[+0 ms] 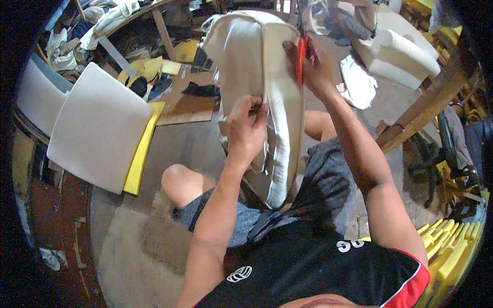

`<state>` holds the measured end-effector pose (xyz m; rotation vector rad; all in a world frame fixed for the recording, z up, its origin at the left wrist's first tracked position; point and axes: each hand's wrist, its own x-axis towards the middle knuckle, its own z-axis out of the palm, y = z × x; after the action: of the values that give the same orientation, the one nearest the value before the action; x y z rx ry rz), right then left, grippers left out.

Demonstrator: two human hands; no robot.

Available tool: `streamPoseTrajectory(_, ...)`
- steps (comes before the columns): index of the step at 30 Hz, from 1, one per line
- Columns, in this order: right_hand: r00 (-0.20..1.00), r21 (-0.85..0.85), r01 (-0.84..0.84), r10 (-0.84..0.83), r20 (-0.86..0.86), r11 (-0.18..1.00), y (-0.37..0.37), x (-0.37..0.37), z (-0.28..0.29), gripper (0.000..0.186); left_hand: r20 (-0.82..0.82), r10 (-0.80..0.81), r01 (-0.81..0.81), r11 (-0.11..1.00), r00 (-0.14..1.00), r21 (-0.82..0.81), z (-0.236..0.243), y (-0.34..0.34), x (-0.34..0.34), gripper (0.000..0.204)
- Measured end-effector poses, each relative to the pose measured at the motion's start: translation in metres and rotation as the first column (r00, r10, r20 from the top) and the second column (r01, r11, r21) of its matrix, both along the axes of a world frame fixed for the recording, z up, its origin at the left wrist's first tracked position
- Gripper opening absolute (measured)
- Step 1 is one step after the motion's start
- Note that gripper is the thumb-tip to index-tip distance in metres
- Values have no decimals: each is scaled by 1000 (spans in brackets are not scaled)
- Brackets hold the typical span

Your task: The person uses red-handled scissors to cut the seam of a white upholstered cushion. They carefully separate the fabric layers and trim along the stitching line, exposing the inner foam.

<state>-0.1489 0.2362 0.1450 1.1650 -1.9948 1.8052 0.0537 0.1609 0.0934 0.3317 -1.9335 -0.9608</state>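
A cream upholstered piece (241,54), looking like a padded furniture part, stands upright between my knees. A loose strip of pale fabric (279,149) runs down its near side below a long seam. My left hand (247,128) pinches the fabric edge along that seam, thumb and fingertips together. At the upper right edge of the piece, my right hand (316,66) is closed round red-handled scissors (301,59). Their dark blades point up and away; whether they are apart is too blurred to tell.
To the left, a pale padded panel (102,133) leans beside yellow foam (143,149). A wooden beam (426,110) slants at right, near a cream armchair-like piece (398,56) and white cloth (357,82). Yellow foam strips (452,251) lie lower right. Scraps crowd the back left.
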Motion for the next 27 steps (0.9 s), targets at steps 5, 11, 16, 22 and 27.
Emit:
streamPoseTrajectory(5,984,-45,-160,163,66,986,30,-3,-4,30,144,-172,172,985,974,10,10,-1,3,14)
streamPoseTrajectory(11,964,-90,-160,175,200,983,56,22,-12,31,233,-552,505,831,801,234,25,-10,5,8)
streamPoseTrajectory(16,914,-183,-123,183,361,975,68,8,-26,37,109,-680,559,674,725,483,9,-25,-5,5)
streamPoseTrajectory(22,963,-27,69,-59,261,997,115,64,-45,53,146,-651,536,715,745,449,21,-12,-5,8)
streamPoseTrajectory(27,708,-291,-259,386,591,921,145,126,-108,36,81,-662,574,698,745,429,16,-19,-21,7)
